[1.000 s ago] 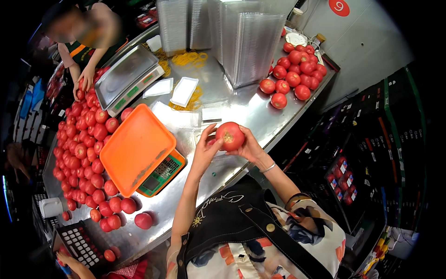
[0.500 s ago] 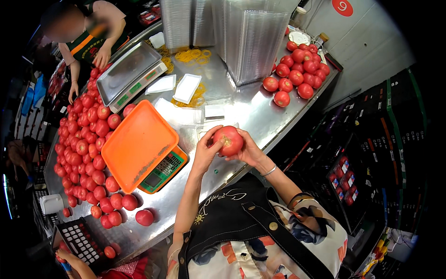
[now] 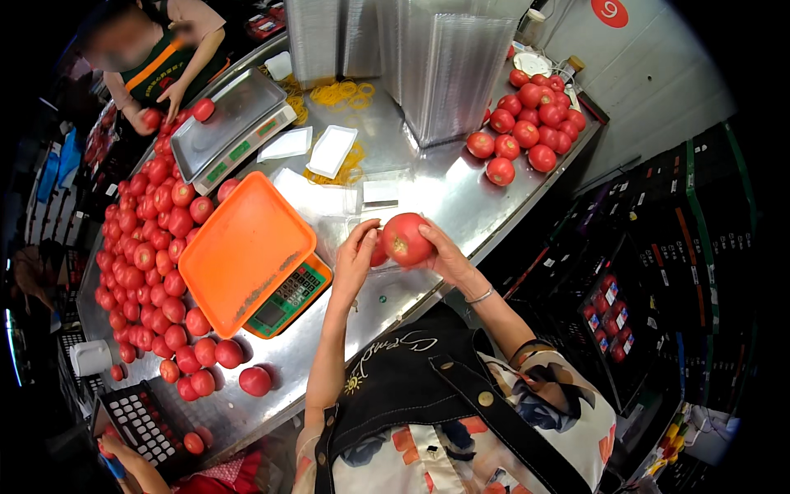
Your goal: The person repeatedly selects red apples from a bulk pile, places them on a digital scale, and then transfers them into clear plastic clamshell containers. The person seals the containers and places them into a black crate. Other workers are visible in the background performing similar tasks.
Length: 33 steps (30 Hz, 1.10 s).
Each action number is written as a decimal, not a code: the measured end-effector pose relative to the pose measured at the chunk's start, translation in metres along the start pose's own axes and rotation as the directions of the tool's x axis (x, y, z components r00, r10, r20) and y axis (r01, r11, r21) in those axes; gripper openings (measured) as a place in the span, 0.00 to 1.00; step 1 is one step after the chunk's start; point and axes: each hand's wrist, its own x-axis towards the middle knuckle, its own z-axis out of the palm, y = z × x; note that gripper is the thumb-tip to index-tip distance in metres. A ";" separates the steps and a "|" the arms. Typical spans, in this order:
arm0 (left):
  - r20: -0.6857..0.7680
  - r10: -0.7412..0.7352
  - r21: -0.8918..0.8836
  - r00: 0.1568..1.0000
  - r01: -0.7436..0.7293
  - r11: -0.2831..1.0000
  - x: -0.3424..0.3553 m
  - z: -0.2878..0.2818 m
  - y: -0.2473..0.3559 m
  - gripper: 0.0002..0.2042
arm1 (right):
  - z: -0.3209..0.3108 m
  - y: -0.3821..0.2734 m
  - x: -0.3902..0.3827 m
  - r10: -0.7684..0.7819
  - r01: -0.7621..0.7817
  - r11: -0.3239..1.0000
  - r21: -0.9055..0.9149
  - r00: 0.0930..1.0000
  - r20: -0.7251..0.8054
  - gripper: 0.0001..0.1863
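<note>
In front of me, my right hand (image 3: 449, 257) grips a large red tomato (image 3: 406, 240), its pale stem end toward me. My left hand (image 3: 355, 262) is close on its left side, with fingers curled at a second red tomato (image 3: 378, 250), mostly hidden behind the first. Both hands are above the metal table (image 3: 448, 189). Left of them stands an orange-pan scale (image 3: 247, 251), with nothing on its pan. A big heap of tomatoes (image 3: 144, 259) lies beyond that scale.
Tall stacks of clear plastic boxes (image 3: 453, 78) stand at the back. White trays (image 3: 332, 152) and yellow rubber bands (image 3: 341, 95) lie before them. More tomatoes (image 3: 531, 123) sit at the back right. A co-worker (image 3: 169, 66) is by a steel-pan scale (image 3: 226, 123); dark crates (image 3: 650, 263) stand right.
The large tomato has shifted slightly up and right in my right hand; a second tomato now shows beside my left fingers. The co-worker's hands have moved, and a tomato is now over the steel pan.
</note>
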 end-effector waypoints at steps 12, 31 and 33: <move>0.191 0.047 0.802 0.981 -0.183 0.569 0.008 0.009 -0.031 0.34 | -0.015 0.024 0.020 -0.517 0.330 -0.059 -0.942 0.797 0.311 0.39; 0.006 0.211 0.701 0.977 -0.154 0.696 -0.019 0.003 -0.058 0.41 | -0.039 0.032 0.048 -0.503 0.175 -0.027 -0.984 0.848 0.165 0.42; -0.026 0.216 0.623 0.976 -0.153 0.767 -0.020 0.008 -0.065 0.41 | -0.060 0.032 0.083 -0.577 0.167 0.392 -0.905 0.811 -0.101 0.42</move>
